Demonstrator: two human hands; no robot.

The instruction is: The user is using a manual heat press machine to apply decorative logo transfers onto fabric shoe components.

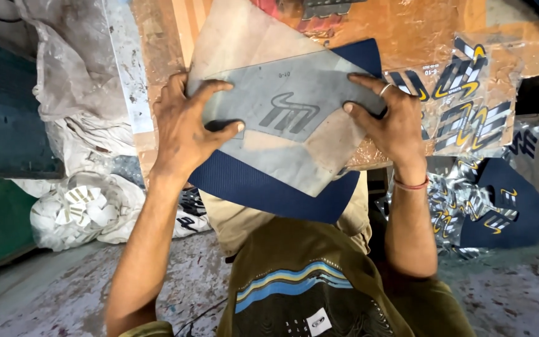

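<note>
A grey stencil sheet (pixel 282 93) with a cut-out emblem lies on a navy blue textured fabric piece (pixel 263 190) at the edge of a worn orange work surface (pixel 407 31). A larger grey-beige template (pixel 232 37) lies between them. My left hand (pixel 185 128) presses the stencil's left side, fingers spread and thumb near the emblem. My right hand (pixel 388 115), with a ring and a red wrist thread, holds the stencil's right edge flat.
Clear film sheets with yellow, white and navy emblem transfers (pixel 463 93) lie at the right of the surface. More transfers and a navy piece (pixel 500 212) are piled lower right. White bags of scraps (pixel 82 209) sit at the left on the stained floor.
</note>
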